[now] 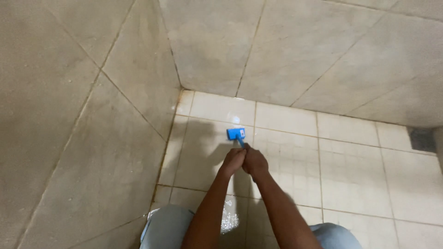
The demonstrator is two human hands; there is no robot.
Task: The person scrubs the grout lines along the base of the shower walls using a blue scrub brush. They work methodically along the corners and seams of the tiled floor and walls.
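Observation:
A blue scrub brush head [236, 133] rests on the wet tiled floor [350, 170] near the corner of two walls. Its blue handle runs back toward me into my hands. My left hand [232, 161] and my right hand [255, 161] are closed side by side around the handle, which is mostly hidden inside them. Both forearms reach forward from the bottom of the view.
Tiled walls meet in a corner at the left wall [83, 120] and the far wall [295, 50]. A dark floor drain [422, 139] lies at the right. My knees in light trousers [168, 228] show at the bottom, with a foamy patch [229, 221] between them.

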